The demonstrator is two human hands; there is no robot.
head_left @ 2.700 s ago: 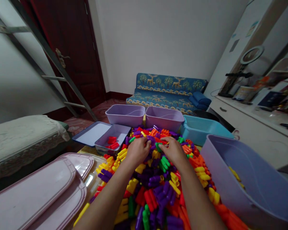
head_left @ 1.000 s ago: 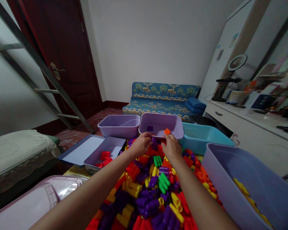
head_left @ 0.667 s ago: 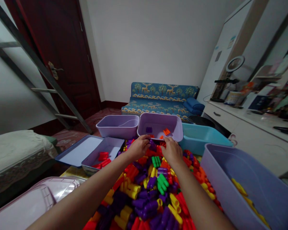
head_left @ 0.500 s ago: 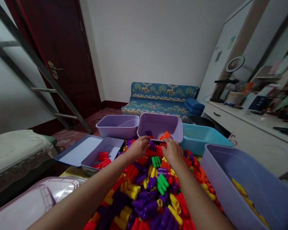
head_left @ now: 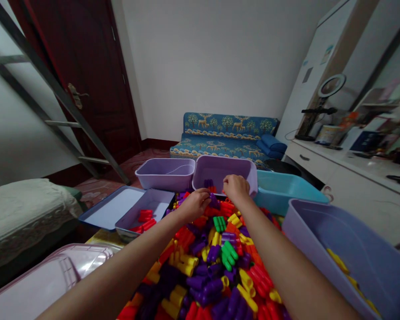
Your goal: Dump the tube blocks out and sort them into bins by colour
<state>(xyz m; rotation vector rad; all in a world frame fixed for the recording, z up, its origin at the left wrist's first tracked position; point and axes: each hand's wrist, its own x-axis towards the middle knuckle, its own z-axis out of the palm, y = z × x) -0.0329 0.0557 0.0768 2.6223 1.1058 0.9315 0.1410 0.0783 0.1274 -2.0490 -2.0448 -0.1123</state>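
Note:
My left hand [head_left: 197, 203] is over the far end of a heap of bullet-shaped plastic building blocks [head_left: 200, 271] in purple, red, yellow and green. Its fingers are closed on a purple block [head_left: 214, 201]. At the front rim of the middle purple bin [head_left: 200, 171], my right hand [head_left: 237, 189] reaches in with its fingers bent down and together. What those fingers hold, if anything, is hidden. Purple blocks [head_left: 209, 183] lie inside this bin, left of my right hand. Green blocks [head_left: 229, 256] lie on the heap between my forearms.
A second purple bin [head_left: 164, 173] is at back left, a turquoise bin [head_left: 288, 191] at back right. A large lilac bin [head_left: 306, 226] with yellow blocks stands at right. At left are a shallow box [head_left: 163, 202] with red blocks and pink lids [head_left: 36, 284].
My right hand has moved up and forward from the heap to the middle bin's rim, covering where orange blocks showed. My left hand has barely moved. The view has shifted slightly.

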